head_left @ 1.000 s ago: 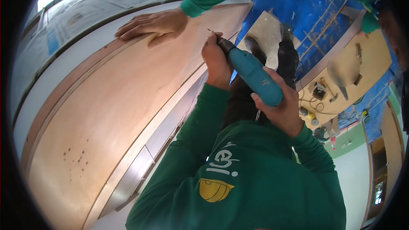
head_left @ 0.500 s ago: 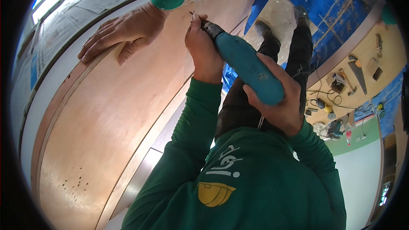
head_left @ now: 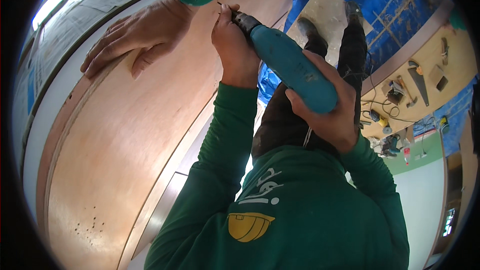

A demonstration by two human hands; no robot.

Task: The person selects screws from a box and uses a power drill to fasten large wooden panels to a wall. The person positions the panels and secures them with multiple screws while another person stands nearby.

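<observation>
Drill [head_left: 295, 70], hands [head_left: 235, 52] higher in view, co-worker's hand [head_left: 142, 30] on panel edge [head_left: 62, 115]

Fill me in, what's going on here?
The person wearing the camera holds a teal drill with both hands: the left hand at its front end by the bit, the right hand around its rear. A co-worker's hand rests on the edge of a wooden panel. Off to the right, a saw and a hammer lie on a board.
</observation>
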